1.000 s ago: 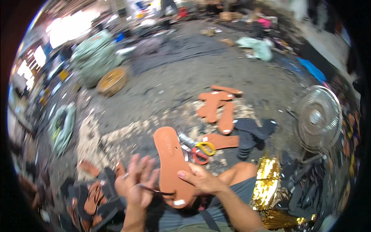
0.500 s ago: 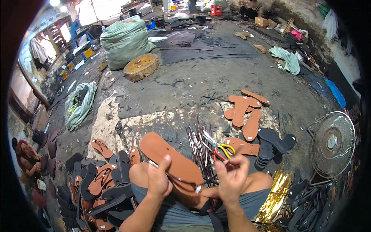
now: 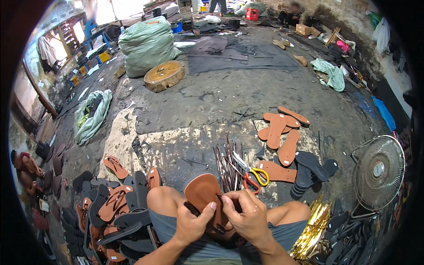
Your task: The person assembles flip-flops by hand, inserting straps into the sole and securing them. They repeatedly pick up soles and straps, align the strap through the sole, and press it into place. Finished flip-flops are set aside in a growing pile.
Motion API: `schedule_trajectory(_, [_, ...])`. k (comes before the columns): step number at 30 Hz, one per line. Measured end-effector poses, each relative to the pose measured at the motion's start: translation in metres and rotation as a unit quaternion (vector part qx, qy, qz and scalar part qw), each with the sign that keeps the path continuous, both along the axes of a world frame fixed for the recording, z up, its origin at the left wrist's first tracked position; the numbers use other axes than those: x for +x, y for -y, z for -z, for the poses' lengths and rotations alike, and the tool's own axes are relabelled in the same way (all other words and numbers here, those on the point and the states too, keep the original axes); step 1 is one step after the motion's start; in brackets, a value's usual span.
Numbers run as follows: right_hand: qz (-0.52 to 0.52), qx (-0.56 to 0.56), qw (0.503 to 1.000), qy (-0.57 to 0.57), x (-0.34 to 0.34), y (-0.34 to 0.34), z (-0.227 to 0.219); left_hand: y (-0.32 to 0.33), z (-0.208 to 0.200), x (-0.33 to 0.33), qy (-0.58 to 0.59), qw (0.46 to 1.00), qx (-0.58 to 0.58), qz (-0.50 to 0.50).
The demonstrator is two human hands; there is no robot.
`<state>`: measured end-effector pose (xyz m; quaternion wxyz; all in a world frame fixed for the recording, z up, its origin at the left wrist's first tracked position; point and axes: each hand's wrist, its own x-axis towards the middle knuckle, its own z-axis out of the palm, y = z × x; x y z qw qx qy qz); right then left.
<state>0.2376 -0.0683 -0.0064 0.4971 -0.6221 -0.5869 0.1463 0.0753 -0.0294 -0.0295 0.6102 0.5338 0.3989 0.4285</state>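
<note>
My left hand (image 3: pixel 194 223) grips a brown sandal sole (image 3: pixel 202 190) by its edge, the thumb lying on its upper face. The sole is tilted up above my lap. My right hand (image 3: pixel 246 214) is closed at the sole's right side, thumb and finger pinching a thin dark strap (image 3: pixel 219 195) at the sole's face. More of the strap shows low on the sole; its underside is hidden. Just beyond my hands, scissors (image 3: pixel 251 170) with one yellow and one red handle lie beside a bundle of dark strips (image 3: pixel 224 161).
Finished brown and black sandals (image 3: pixel 115 203) are heaped at my left. Brown soles (image 3: pixel 277 131) and stacked black soles (image 3: pixel 309 170) lie ahead to the right. Gold strips (image 3: pixel 314 225) sit by my right knee, near a standing fan (image 3: pixel 379 170). A wooden block (image 3: pixel 164 76) and large sack (image 3: pixel 148 46) stand farther off.
My right hand has moved left from beside the scissors to the sole and now pinches the strap there. The sole has come lower and turned more upright in my left hand.
</note>
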Motion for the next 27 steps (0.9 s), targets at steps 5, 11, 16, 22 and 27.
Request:
schedule_trajectory(5, [0.004, -0.025, 1.000, 0.010, -0.005, 0.003, 0.006, 0.007, -0.004, 0.000, -0.062, 0.996, 0.061, 0.005])
schedule_trajectory(11, [-0.012, -0.042, 0.997, -0.066, -0.004, 0.002, 0.013, 0.002, 0.005, -0.002, -0.006, 1.000, -0.019, 0.004])
schedule_trajectory(16, [-0.035, -0.001, 0.999, -0.027, -0.001, 0.004, 0.010, -0.005, 0.015, 0.006, -0.039, 0.995, 0.086, 0.040])
schedule_trajectory(22, [-0.046, -0.183, 0.928, -0.321, -0.002, 0.011, 0.007, -0.010, 0.008, -0.009, -0.030, 0.972, -0.083, 0.217])
schedule_trajectory(27, [-0.038, -0.084, 0.996, 0.005, 0.000, 0.015, 0.012, -0.005, 0.005, -0.010, -0.033, 0.991, -0.031, 0.128])
